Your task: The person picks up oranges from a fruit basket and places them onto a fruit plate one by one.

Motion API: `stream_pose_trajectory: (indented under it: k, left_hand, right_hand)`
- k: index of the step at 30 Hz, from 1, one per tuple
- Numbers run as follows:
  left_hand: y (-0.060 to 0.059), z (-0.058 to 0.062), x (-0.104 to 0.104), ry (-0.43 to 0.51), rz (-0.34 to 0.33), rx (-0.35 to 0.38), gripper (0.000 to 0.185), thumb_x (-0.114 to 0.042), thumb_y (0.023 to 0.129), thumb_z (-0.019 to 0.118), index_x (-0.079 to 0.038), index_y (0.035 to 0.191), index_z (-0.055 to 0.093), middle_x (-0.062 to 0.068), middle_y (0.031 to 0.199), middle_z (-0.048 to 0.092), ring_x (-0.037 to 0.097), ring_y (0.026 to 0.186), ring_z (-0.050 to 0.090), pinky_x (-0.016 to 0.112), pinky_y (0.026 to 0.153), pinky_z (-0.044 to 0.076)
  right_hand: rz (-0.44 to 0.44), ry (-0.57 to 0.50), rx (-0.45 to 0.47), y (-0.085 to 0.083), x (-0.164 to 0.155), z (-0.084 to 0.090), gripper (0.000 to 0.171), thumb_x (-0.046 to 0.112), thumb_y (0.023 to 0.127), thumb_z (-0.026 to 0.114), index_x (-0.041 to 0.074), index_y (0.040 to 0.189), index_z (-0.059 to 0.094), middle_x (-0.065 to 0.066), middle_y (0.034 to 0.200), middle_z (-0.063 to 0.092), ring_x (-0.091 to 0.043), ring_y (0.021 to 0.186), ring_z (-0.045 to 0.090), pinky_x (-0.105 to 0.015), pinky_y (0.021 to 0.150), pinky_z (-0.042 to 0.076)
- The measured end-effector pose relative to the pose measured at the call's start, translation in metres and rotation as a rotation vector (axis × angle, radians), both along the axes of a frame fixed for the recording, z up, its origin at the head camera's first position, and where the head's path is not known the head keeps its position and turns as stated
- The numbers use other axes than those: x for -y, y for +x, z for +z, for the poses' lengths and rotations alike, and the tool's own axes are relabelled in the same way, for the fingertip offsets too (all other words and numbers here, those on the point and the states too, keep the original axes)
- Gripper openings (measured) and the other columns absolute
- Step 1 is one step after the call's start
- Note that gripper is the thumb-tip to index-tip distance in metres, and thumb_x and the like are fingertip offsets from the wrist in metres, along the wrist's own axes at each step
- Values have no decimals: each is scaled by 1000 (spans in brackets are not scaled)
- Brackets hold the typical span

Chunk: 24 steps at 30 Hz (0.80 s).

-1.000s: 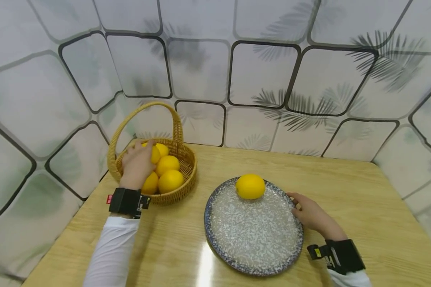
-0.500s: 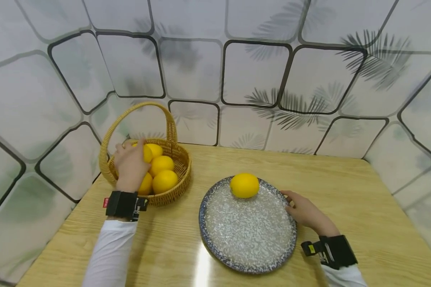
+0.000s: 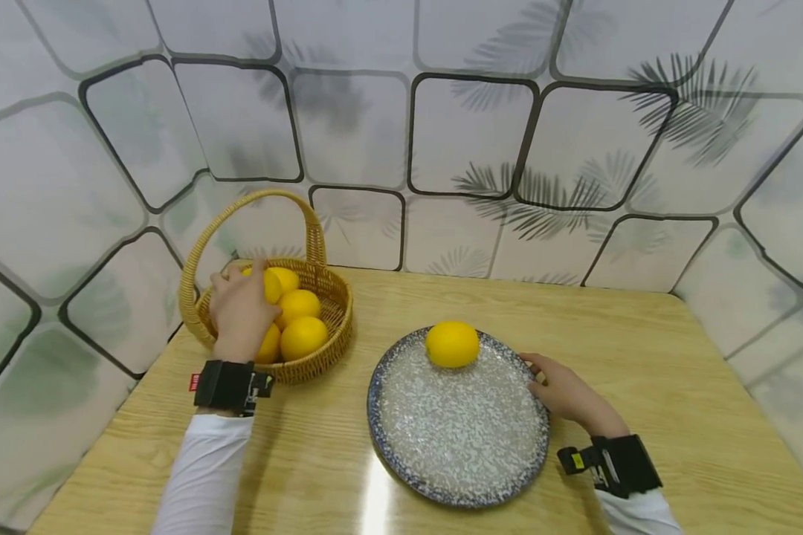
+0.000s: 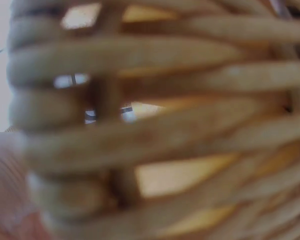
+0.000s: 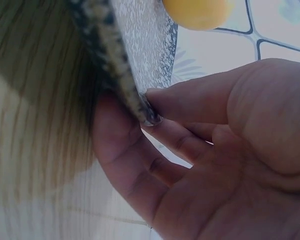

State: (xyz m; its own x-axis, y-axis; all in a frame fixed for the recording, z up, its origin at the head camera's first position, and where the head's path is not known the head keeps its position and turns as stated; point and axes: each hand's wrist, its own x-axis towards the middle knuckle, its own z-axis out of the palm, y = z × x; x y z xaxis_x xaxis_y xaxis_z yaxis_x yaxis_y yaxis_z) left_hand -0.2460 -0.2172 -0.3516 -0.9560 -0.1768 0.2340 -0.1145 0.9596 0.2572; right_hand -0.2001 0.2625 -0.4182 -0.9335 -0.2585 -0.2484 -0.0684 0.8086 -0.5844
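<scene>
My left hand (image 3: 241,308) reaches into a wicker basket (image 3: 314,364) at the left, fingers and thumb around a yellow lemon (image 3: 271,286) among several others. The left wrist view is mostly filled by the basket's weave (image 4: 155,115), with a bit of the hand at its lower left. A round speckled plate (image 3: 462,423) with a dark blue rim lies on the table, one lemon (image 3: 452,344) near its far edge. At the plate's right side, my right hand (image 3: 565,394) pinches the rim, thumb (image 5: 195,100) on top and fingers (image 5: 125,145) underneath.
The basket's tall arched handle (image 3: 268,195) rises above the left hand. Behind and beside the wooden table (image 3: 642,349) stand patterned walls (image 3: 468,134), with the basket close to the back left corner.
The whole head view has shifted slightly, so everything sits a little further left. Both hands, the basket and the plate otherwise keep about the same positions.
</scene>
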Motion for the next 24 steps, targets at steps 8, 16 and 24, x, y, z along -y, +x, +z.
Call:
stream_pose_trajectory:
  k: [8, 16, 24]
  left_hand:
    - [1, -7, 2, 70, 11, -42, 79, -18, 82, 83, -12, 150, 43, 37, 144, 40, 62, 121, 41, 70, 87, 46]
    - [-1, -16, 4, 151, 30, -97, 75, -19, 85, 80, -12, 150, 45, 29, 151, 40, 60, 125, 39, 71, 87, 46]
    - [-3, -20, 4, 161, 37, -125, 74, -22, 86, 78, -10, 150, 44, 32, 148, 42, 59, 123, 40, 71, 86, 46]
  right_hand:
    - [-3, 16, -1, 0, 1, 0, 54, 6, 99, 52, -7, 150, 40, -26, 122, 61, -26, 94, 60, -35, 73, 50]
    - [6, -39, -8, 1, -1, -1, 54, 5, 100, 53, -7, 151, 38, -25, 119, 60, -25, 93, 61, -35, 71, 50]
    - [0, -29, -6, 2, 0, 2, 54, 4, 99, 52, -8, 150, 39, -25, 119, 60, -25, 92, 60, -34, 70, 50]
